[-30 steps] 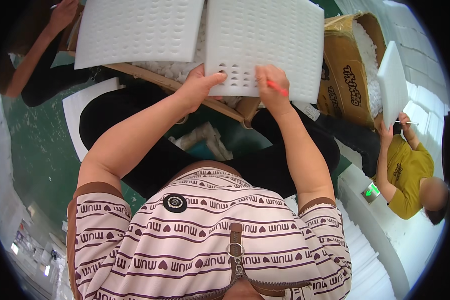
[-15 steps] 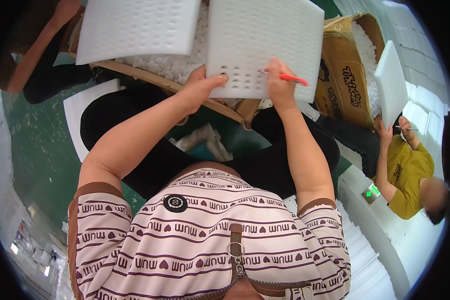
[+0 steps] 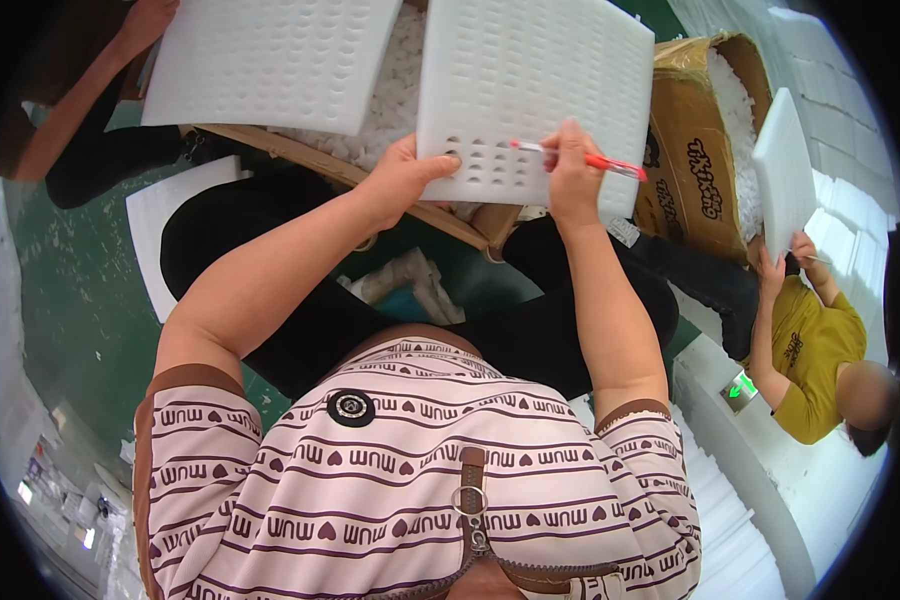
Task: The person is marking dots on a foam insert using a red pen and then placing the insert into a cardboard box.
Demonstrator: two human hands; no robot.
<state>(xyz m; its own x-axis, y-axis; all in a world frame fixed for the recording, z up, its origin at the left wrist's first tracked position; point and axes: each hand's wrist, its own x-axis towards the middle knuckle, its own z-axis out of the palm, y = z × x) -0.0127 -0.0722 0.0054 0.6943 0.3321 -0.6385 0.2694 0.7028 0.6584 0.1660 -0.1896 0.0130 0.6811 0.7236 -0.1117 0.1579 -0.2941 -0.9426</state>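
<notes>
The white foam sheet [image 3: 535, 95], perforated with rows of small holes, is held up in front of the person, its lower edge pinched by the left hand [image 3: 405, 180], thumb on the near face and fingers closed behind it. Just right of that grip, the right hand [image 3: 573, 175] is closed around a red pen [image 3: 580, 158] lying roughly level, its tip at the punched-out holes between the two hands. Whether the tip actually sits inside a hole is hard to say from this head view. Left of the gripped sheet, a second foam sheet [image 3: 270, 60] is held by another person's hand [image 3: 145, 20]. Right of the pen hand stands an open cardboard box [image 3: 685, 190]; beyond it a person in a yellow shirt [image 3: 815, 350] lifts another white panel [image 3: 785, 170].
</notes>
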